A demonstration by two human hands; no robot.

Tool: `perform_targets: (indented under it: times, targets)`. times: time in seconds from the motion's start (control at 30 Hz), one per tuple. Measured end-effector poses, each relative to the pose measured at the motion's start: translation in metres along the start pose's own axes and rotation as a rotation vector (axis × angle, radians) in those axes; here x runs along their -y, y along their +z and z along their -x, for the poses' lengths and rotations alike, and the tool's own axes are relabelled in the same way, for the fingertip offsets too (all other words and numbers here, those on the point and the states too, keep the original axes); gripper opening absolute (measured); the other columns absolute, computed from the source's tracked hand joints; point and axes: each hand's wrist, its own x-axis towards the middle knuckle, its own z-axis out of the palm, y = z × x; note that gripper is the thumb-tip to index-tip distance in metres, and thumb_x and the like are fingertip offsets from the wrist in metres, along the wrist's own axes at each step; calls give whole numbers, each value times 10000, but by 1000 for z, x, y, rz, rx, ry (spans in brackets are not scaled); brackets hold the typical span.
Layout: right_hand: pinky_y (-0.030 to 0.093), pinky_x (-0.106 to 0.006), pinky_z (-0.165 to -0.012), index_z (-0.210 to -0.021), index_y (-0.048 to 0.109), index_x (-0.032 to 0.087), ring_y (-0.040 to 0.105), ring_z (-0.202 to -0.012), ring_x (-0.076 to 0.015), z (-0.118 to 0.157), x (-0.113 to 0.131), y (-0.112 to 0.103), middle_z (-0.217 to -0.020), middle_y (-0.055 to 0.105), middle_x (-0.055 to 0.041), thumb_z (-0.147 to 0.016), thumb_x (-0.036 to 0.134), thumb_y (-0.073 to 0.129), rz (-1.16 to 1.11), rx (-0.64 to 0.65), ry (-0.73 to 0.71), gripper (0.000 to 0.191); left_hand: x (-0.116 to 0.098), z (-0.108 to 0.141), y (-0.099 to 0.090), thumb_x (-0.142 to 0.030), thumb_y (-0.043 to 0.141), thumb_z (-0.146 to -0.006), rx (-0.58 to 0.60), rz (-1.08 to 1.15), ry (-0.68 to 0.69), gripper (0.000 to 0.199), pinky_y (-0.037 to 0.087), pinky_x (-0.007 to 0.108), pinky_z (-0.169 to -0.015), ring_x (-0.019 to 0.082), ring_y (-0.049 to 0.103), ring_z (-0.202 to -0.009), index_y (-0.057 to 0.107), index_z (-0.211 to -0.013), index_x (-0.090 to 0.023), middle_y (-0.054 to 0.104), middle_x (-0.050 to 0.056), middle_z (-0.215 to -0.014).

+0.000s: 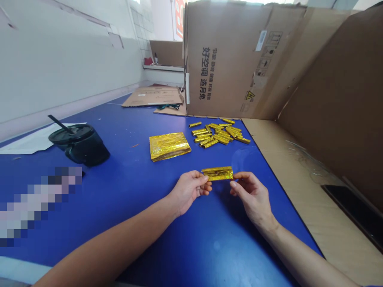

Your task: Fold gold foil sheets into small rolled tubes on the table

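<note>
Between my two hands is a sheet of gold foil paper [220,173], partly folded into a narrow strip with a crease along its length. My left hand [191,189] pinches its left end between thumb and fingers. At the right end, my right hand [251,193] has its index fingertip against the foil edge and its thumb close below the corner. Beyond my left hand lies a flat stack of gold foil sheets [170,146]. Farther back, a loose pile of small rolled gold foil pieces [221,134] rests on the blue table [143,247].
A dark lidded mug [86,145] with a straw stands at the left, near white paper [30,139]. Large cardboard boxes [233,59] wall off the back and right. Flat cardboard [152,96] lies at the back. A dark flat object [350,207] lies at right.
</note>
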Motion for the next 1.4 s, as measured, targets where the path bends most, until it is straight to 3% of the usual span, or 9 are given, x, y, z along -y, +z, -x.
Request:
perform_targets:
  times: [0.23,0.5,0.83,0.97,1.03,1.13,1.23,1.4]
  targets:
    - [439,-237,-485,-793,574,195,503,-513,-99,-3,0,-2,-652,550,17,-682,283,645,12,3,-59,159,0,1,1,-75,531,-745,23,-44,-13,103,430,185,-477,82,551,-494,475,-667,-115,593,37,-606]
    - [460,-271,-571,-850,570,213,501,-641,-122,0,-6,-5,-853,524,-31,-727,230,598,184,21,-261,127,1,2,2,-90,531,-751,17,-95,-10,95,433,184,-468,82,554,-491,479,-676,-115,591,35,-602]
    - [399,-240,-475,-689,578,168,487,-460,-99,-4,3,-3,-513,539,29,-682,284,638,-35,31,62,131,3,2,1,-201,591,-731,59,-132,-33,160,428,199,-490,96,565,-520,456,-687,-126,593,45,-636]
    - [382,-234,-486,-670,575,169,481,-452,-90,-5,4,-4,-500,545,36,-680,272,644,-145,60,129,124,2,1,0,-312,621,-705,-48,-160,131,233,447,216,-535,108,558,-625,464,-737,-142,565,22,-705]
    - [374,-233,-486,-665,572,169,475,-451,-90,-5,4,-4,-494,547,34,-688,276,640,-176,108,170,128,0,2,0,-337,643,-676,-34,-209,171,276,447,219,-534,119,550,-670,500,-816,-147,565,21,-740]
    - [366,-237,-491,-671,571,167,470,-458,-93,-5,3,-3,-497,557,27,-699,284,634,-189,175,207,136,-2,3,1,-337,651,-655,48,-306,133,341,433,223,-519,131,555,-659,549,-906,-129,592,44,-750]
    - [367,-236,-499,-676,576,163,470,-472,-92,-4,2,-2,-511,562,24,-694,288,639,-213,233,231,141,-2,4,2,-293,633,-662,101,-396,119,277,413,223,-512,117,548,-579,594,-857,-100,606,47,-674]
    - [370,-229,-506,-670,582,164,473,-492,-86,-3,3,0,-538,565,25,-689,285,645,-230,292,253,138,0,4,4,-196,575,-674,94,-460,99,184,394,205,-493,82,509,-495,619,-827,-104,606,25,-618]
